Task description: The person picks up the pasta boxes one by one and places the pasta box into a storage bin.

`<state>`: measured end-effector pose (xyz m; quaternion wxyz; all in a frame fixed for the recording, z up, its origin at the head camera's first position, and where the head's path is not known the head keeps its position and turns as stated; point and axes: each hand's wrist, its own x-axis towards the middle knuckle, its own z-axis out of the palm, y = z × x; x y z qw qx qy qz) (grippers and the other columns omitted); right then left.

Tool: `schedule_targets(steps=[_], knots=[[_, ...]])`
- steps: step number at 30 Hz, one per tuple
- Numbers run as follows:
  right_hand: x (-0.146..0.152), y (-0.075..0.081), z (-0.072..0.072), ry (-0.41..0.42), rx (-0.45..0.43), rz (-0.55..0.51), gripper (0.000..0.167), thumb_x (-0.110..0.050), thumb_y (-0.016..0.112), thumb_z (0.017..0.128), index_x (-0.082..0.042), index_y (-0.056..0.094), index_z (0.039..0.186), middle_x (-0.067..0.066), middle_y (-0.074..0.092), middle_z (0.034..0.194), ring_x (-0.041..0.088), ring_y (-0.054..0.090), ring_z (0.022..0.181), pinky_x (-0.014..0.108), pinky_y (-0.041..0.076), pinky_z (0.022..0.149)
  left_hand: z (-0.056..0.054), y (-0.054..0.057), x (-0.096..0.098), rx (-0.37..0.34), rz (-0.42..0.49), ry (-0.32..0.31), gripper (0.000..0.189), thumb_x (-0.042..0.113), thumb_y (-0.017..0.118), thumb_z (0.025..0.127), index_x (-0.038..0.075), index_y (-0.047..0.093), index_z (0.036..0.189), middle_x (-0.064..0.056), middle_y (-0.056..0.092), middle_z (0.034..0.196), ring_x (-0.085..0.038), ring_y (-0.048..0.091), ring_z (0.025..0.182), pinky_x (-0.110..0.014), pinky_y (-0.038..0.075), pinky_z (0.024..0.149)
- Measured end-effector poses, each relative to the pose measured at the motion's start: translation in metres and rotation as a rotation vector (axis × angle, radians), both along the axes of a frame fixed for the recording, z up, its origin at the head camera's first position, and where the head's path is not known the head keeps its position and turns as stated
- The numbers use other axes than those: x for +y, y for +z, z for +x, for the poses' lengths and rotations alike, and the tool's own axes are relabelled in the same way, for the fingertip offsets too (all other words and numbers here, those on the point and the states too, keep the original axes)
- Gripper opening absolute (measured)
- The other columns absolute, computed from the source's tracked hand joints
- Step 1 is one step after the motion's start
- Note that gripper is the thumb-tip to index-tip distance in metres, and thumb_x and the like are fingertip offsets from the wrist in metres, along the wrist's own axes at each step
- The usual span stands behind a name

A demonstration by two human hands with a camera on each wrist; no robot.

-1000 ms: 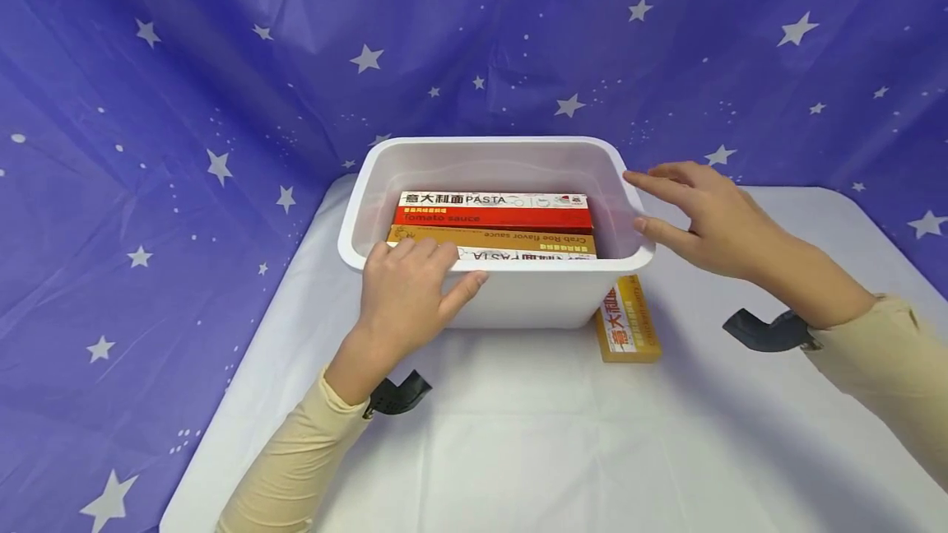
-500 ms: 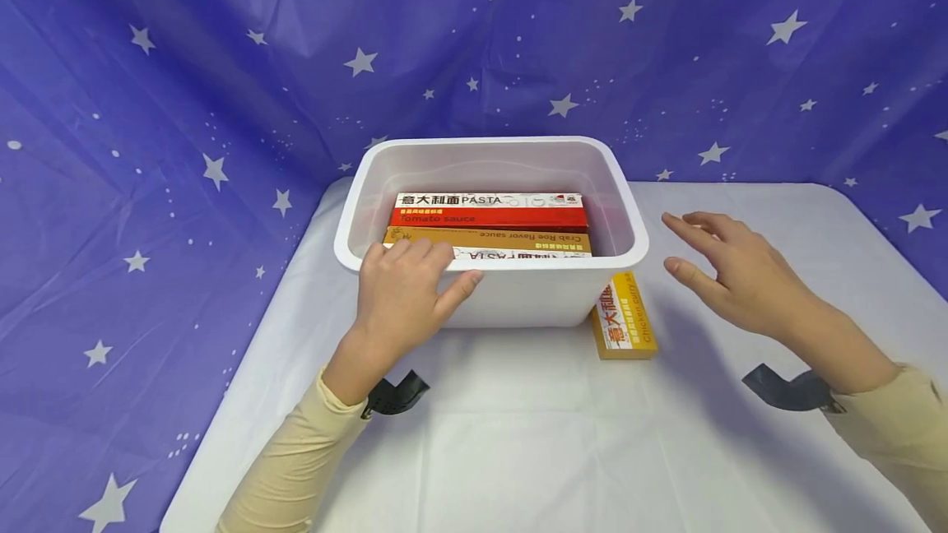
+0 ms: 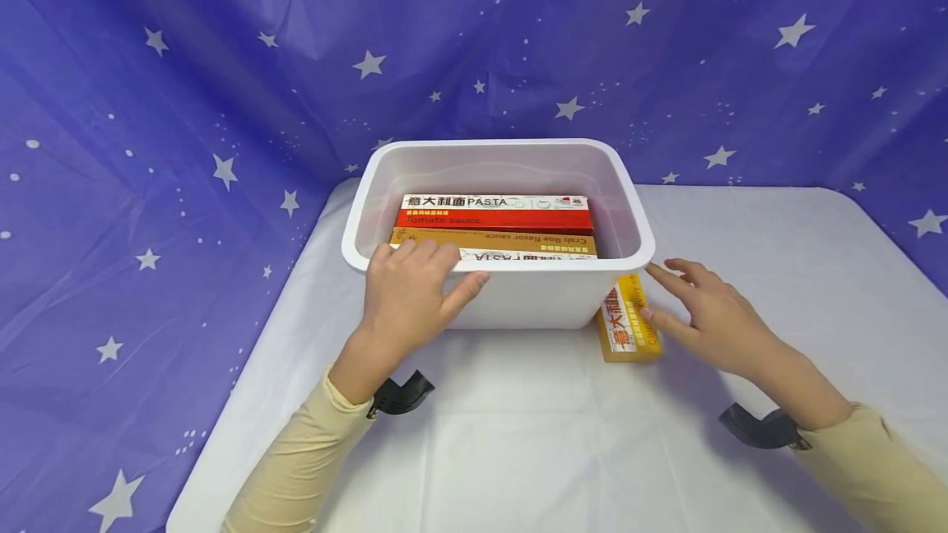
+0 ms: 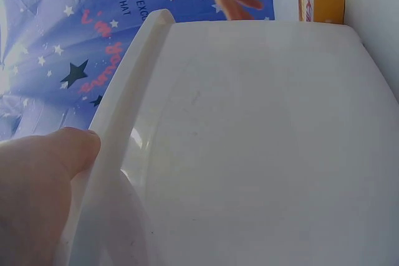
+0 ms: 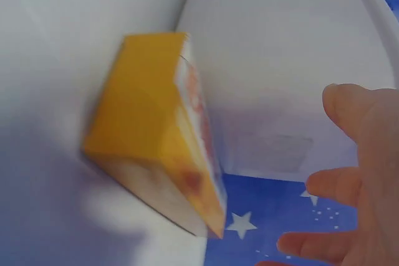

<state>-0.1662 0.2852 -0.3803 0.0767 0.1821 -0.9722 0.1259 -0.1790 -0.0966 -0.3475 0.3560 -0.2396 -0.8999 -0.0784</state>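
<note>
A white plastic bin point(image 3: 533, 301) stands on the white table. My left hand point(image 3: 403, 298) grips its front rim near the left corner, fingers hooked over inside and thumb lying along the outside; the thumb point(image 4: 78, 147) shows in the left wrist view. Inside the bin are a red Tomato sauce pasta box point(image 3: 511, 219) and a brown Crab Roe flavor pasta box point(image 3: 474, 237). A yellow Chicken curry pasta box point(image 3: 620, 327) lies flat by the bin's right side, partly hidden behind it. My right hand point(image 3: 718, 319) hovers just right of this box, fingers spread and holding nothing.
A purple cloth point(image 3: 474, 31) with white stars hangs behind and to the left of the table point(image 3: 518, 434). Black camera mounts point(image 3: 763, 426) sit at both wrists.
My right hand has moved off the bin's right rim, down and toward the yellow pasta box. The left hand stays on the front rim, and the bin and boxes stay in place.
</note>
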Motion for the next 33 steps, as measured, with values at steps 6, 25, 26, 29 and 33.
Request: schedule_targets(steps=[6, 25, 26, 29, 33], knots=[[-0.006, -0.024, 0.005, -0.015, -0.037, -0.031, 0.072, -0.044, 0.069, 0.094, -0.010, 0.045, 0.153, 0.032, 0.044, 0.148, 0.051, 0.059, 0.119, 0.070, 0.049, 0.086, 0.000, 0.000, 0.001, -0.004, -0.007, 0.009, 0.046, 0.056, 0.065, 0.090, 0.013, 0.059, 0.077, -0.003, 0.059, 0.066, -0.024, 0.061, 0.062, -0.043, 0.042, 0.062], [-0.025, -0.055, 0.010, -0.104, -0.150, 0.023, 0.089, -0.066, 0.063, 0.089, -0.013, 0.039, 0.157, 0.040, 0.040, 0.149, 0.059, 0.056, 0.118, 0.070, 0.048, 0.089, 0.000, 0.001, 0.001, 0.002, -0.001, 0.010, 0.045, 0.056, 0.065, 0.090, 0.013, 0.059, 0.077, -0.004, 0.061, 0.067, -0.026, 0.063, 0.064, -0.043, 0.041, 0.062], [-0.025, -0.056, 0.010, -0.111, -0.146, 0.027, 0.088, -0.067, 0.062, 0.089, -0.014, 0.040, 0.156, 0.040, 0.041, 0.148, 0.060, 0.057, 0.118, 0.070, 0.048, 0.089, 0.000, 0.001, 0.001, 0.004, -0.001, 0.010, 0.045, 0.056, 0.065, 0.090, 0.013, 0.059, 0.077, -0.004, 0.060, 0.067, -0.025, 0.062, 0.064, -0.042, 0.041, 0.062], [-0.025, -0.057, 0.009, -0.133, -0.119, 0.044, 0.085, -0.066, 0.061, 0.090, -0.013, 0.044, 0.154, 0.041, 0.045, 0.145, 0.060, 0.059, 0.114, 0.069, 0.048, 0.087, 0.000, 0.001, 0.001, 0.011, -0.002, 0.008, 0.046, 0.056, 0.065, 0.090, 0.013, 0.058, 0.076, -0.004, 0.060, 0.066, -0.025, 0.061, 0.063, -0.042, 0.040, 0.061], [-0.024, -0.058, 0.009, -0.171, -0.075, 0.073, 0.082, -0.065, 0.061, 0.090, -0.012, 0.048, 0.151, 0.041, 0.050, 0.139, 0.060, 0.060, 0.109, 0.069, 0.049, 0.081, 0.000, 0.000, 0.002, 0.012, -0.002, 0.007, 0.046, 0.056, 0.066, 0.090, 0.013, 0.059, 0.077, -0.003, 0.060, 0.066, -0.025, 0.062, 0.063, -0.042, 0.040, 0.061]])
